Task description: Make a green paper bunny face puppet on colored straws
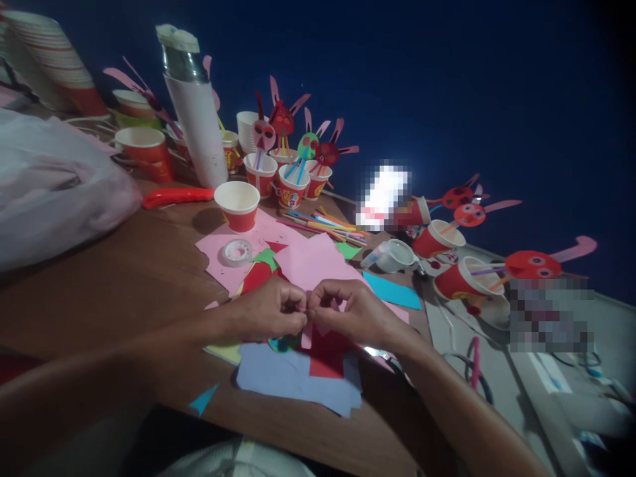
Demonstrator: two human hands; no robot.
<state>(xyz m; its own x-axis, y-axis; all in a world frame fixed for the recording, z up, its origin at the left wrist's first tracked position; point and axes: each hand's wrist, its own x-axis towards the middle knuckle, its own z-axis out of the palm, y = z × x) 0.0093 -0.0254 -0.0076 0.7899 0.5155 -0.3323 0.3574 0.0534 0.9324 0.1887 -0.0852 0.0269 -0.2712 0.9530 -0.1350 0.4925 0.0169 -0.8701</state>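
My left hand (283, 308) and my right hand (342, 305) meet fingertip to fingertip above the craft paper. Both are closed in a pinch on a small pink paper strip (307, 336), whose lower end hangs below the fingers. The part between the fingertips is hidden. Under the hands lie pink paper sheets (318, 260), a red paper piece (328, 364) and blue-grey paper (278, 377). Scissors (375, 352) lie partly hidden beneath my right wrist. A white tape roll (237, 252) sits on pink paper beyond my left hand.
Red-and-white paper cups (294, 189) with paper rabbit faces on straws stand at the back and right. A paper cup (237, 205), a thermos (193, 126), a red-handled tool (177, 196), loose straws (322, 228) and a plastic bag (59, 192) surround the papers.
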